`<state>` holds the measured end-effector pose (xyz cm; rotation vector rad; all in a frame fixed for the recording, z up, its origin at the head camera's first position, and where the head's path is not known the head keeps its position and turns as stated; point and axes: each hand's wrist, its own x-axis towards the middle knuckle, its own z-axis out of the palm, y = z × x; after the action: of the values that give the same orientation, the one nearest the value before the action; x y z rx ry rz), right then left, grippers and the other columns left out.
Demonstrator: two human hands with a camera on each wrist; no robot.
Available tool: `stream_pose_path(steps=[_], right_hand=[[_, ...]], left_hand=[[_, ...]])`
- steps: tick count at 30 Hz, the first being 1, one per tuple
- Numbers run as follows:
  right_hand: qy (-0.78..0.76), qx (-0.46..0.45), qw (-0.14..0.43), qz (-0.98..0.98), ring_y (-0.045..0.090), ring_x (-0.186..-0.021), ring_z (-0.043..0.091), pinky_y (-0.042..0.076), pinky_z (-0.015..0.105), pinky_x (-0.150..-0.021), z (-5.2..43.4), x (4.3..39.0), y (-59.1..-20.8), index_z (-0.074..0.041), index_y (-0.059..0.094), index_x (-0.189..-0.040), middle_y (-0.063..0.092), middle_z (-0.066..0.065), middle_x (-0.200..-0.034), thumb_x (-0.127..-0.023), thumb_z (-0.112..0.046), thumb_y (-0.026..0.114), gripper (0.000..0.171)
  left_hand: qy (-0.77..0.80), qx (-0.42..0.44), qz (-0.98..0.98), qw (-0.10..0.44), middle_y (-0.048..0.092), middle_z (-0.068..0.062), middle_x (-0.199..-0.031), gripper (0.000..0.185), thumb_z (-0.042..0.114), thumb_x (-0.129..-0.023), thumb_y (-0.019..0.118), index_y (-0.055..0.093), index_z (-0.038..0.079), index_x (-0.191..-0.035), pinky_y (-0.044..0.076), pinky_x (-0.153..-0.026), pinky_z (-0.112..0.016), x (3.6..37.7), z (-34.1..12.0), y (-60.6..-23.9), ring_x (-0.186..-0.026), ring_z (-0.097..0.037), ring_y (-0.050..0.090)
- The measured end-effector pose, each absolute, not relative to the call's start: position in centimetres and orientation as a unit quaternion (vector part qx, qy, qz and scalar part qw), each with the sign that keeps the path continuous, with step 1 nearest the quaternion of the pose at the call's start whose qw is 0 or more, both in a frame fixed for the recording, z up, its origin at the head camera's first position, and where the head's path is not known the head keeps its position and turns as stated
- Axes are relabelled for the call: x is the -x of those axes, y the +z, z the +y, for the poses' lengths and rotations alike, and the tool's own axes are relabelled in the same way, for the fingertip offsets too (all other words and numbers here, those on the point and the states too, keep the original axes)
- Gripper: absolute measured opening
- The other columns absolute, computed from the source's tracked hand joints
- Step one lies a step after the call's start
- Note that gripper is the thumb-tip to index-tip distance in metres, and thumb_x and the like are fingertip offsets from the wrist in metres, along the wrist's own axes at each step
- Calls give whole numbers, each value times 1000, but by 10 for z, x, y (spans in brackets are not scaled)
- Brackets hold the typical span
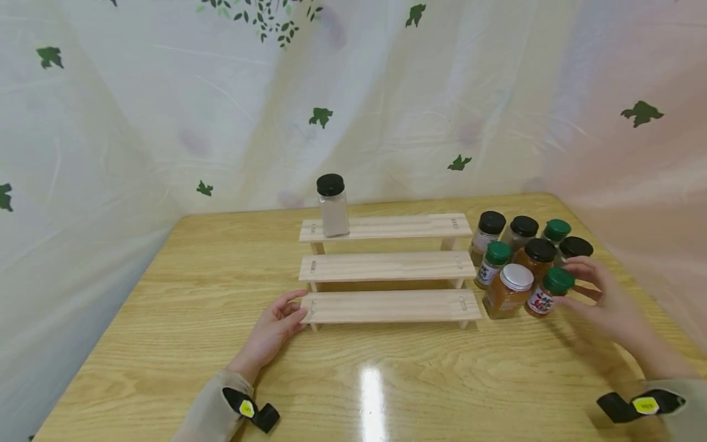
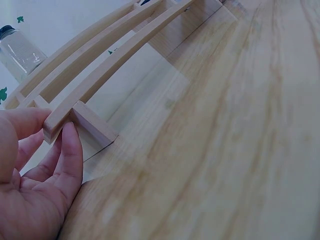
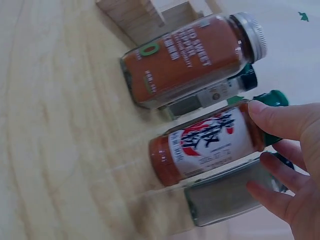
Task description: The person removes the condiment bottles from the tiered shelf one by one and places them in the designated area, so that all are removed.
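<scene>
My left hand point(image 1: 273, 328) pinches the left end of the wooden three-step rack point(image 1: 389, 307) at its lowest step. In the left wrist view, the thumb lies over the board point(image 2: 62, 112) and the fingertips are under it. At the right, my right hand point(image 1: 607, 301) grips a small green-capped spice jar point(image 1: 547, 291) near its neck, thumb on the near side. Its red contents and white label point(image 3: 212, 142) show in the right wrist view. Beside it stands a silver-lidded jar point(image 1: 507, 291) of orange-brown powder. A tall black-capped jar point(image 1: 334, 205) stands on the top step's left end.
Several more spice jars with black lids point(image 1: 523, 227) and green lids point(image 1: 498, 253) crowd together right of the rack. The wooden table point(image 1: 353, 380) extends in front. A white cloth point(image 1: 386, 123) with leaf prints hangs behind and at the sides.
</scene>
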<state>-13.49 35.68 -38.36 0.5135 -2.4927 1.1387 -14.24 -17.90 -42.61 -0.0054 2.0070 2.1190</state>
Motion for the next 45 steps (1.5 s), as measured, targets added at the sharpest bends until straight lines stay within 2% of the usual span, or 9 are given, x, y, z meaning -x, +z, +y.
stream_pose_path(steps=[5,9,12,18,22,27,33,40,45], right_hand=[[402,-207,194,-870,44,-105,-14,34,-4,-83,359,136,-370,5,38,-129,48,-24,-114,-73,20,67,66],[402,-201,203,-870,44,-104,-12,34,-4,-82,357,136,-357,-1,43,-127,47,-22,-112,-74,20,67,61],[391,-182,200,-880,42,-104,-14,33,-5,-80,353,137,-345,-7,45,-125,45,-24,-113,-78,15,66,56],[377,-164,202,-889,43,-102,-18,33,-5,-81,337,136,-323,-3,45,-126,44,-27,-114,-84,8,64,48],[391,-175,204,-881,44,-100,-19,35,-4,-81,318,138,-313,-6,48,-125,46,-27,-112,-84,10,63,47],[393,-195,207,-874,46,-98,-19,37,-3,-81,286,145,-295,-4,51,-123,48,-27,-110,-84,7,64,42],[399,-252,232,-850,49,-105,-11,40,1,-87,245,156,-278,7,49,-122,49,-22,-114,-81,13,65,44],[448,-230,171,-847,50,-107,-6,42,6,-89,201,168,-267,-1,45,-129,52,-11,-117,-88,-4,65,46],[486,-236,134,-831,49,-115,8,44,25,-101,172,183,-265,-3,40,-132,50,3,-125,-88,-5,65,51]], left_hand=[[719,4,686,110,57,2,-99,48,-1,-94,51,38,-2,-140,52,-77,-18,142,-179,-426,-87,-5,58],[716,-4,689,112,57,2,-99,49,0,-94,52,37,-3,-141,52,-78,-18,141,-179,-425,-87,-4,58],[714,-6,691,112,57,2,-99,49,1,-94,52,36,-3,-141,52,-77,-18,141,-180,-425,-87,-4,58],[720,-4,685,115,58,2,-98,48,-1,-94,51,38,-2,-140,53,-77,-18,143,-178,-427,-88,-5,59],[722,-8,682,117,58,3,-98,49,-1,-94,52,37,-3,-140,53,-77,-18,143,-178,-427,-88,-5,59],[722,-4,683,112,58,3,-98,48,-1,-94,52,38,-3,-140,53,-76,-18,142,-178,-426,-87,-5,59],[722,-8,683,106,58,2,-97,49,0,-93,53,37,-5,-140,53,-76,-18,141,-180,-424,-87,-5,59],[722,-9,683,111,58,3,-97,49,0,-94,52,36,-6,-140,53,-76,-17,140,-180,-423,-87,-4,60],[721,-5,683,114,58,3,-98,49,0,-94,52,36,-4,-140,53,-77,-18,140,-180,-423,-88,-5,59]])
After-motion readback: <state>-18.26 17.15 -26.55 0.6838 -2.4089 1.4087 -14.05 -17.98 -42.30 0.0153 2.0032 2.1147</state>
